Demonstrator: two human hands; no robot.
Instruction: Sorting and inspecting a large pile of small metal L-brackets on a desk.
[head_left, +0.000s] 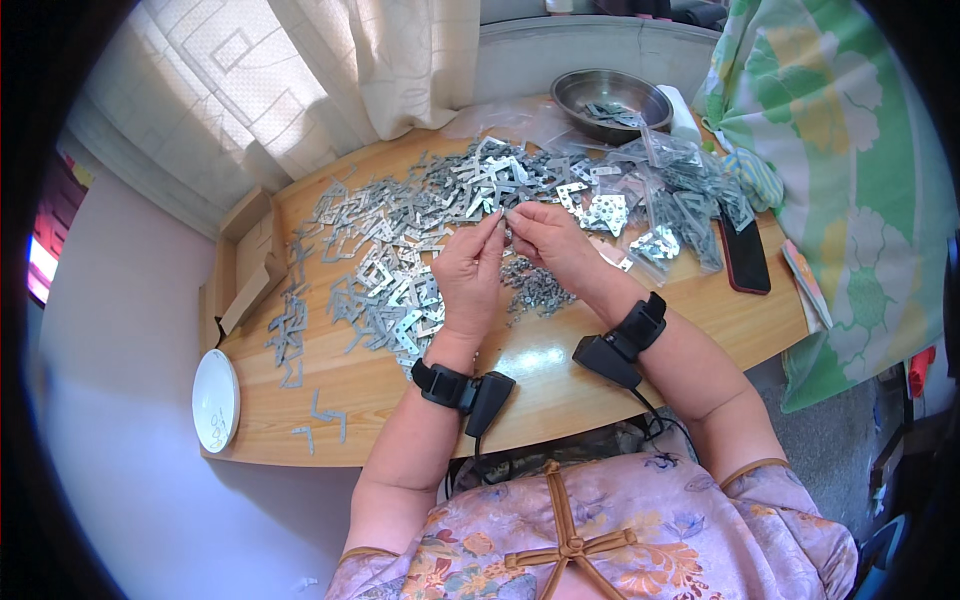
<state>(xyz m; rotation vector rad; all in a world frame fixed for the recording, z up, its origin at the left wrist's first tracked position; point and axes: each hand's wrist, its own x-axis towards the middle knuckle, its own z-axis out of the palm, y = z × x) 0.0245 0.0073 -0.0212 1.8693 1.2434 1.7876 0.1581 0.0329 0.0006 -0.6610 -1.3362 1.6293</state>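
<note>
My left hand [468,272] and my right hand [556,243] meet above the middle of the table, thumbs and fingertips pinched close together. Whatever lies between the fingertips is too small to make out. Behind and to the left of them spreads a large heap of flat L-shaped metal corner brackets [385,268] with holes in them. Just under my right hand is a pile of small metal screws or similar fasteners [538,288]. To the right of my fingers lies a cluster of shiny perforated plates [604,213].
Filled clear plastic bags [688,195] lie at the right, beside a dark phone [744,255]. A metal bowl [612,105] holding some brackets stands at the back. An open cardboard box [248,250] and a white bowl [215,402] sit along the left edge. Curtains hang on both sides.
</note>
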